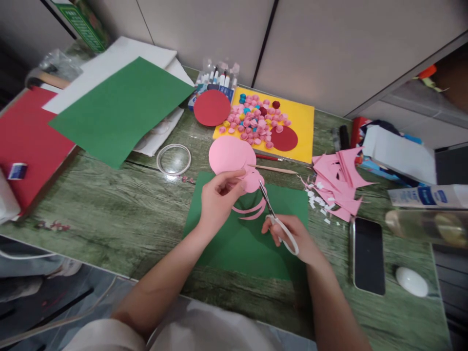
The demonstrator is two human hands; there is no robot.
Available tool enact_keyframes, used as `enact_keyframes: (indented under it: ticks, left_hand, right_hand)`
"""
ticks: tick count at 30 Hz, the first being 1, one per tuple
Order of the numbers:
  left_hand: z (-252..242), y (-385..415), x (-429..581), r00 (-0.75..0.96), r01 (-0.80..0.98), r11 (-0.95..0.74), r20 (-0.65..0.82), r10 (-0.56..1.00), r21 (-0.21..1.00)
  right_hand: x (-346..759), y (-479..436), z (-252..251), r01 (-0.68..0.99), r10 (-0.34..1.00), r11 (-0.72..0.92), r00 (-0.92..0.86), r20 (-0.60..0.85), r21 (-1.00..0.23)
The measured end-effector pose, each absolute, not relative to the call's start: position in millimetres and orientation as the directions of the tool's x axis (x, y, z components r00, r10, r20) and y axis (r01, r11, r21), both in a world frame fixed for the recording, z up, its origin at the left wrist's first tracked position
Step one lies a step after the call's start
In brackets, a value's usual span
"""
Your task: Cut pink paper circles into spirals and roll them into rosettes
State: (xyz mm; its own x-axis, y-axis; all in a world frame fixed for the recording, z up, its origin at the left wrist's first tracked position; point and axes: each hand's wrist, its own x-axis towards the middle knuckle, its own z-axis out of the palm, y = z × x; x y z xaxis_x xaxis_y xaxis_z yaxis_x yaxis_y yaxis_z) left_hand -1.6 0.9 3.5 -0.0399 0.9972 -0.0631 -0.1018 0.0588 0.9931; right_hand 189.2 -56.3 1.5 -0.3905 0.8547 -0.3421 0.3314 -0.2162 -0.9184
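My left hand point(218, 199) pinches a pink paper circle point(251, 181) above a green sheet point(248, 243). A thin pink strip point(252, 210) curls away from the circle's cut edge. My right hand point(292, 235) grips white-handled scissors point(276, 222), their blades touching the circle's right edge. Just behind lies a larger pink paper disc point(228, 153).
A yellow sheet point(302, 122) carries several small pink paper rolls and a red disc. Pink scraps point(338, 183) lie to the right, next to a phone point(369, 254). A roll of tape point(174, 159), a green sheet point(120, 109) and a red sheet point(27, 139) lie at left.
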Motion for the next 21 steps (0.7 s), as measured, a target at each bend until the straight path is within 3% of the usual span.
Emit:
enact_keyframes:
  ticks: [21]
  left_hand:
    - [3.6, -3.9, 2.8, 0.023, -0.001, 0.064, -0.064, 0.998, 0.998]
  right_hand:
    - [188.9, -57.0, -3.3, 0.304, 0.881, -0.176, -0.376, -0.288, -0.936]
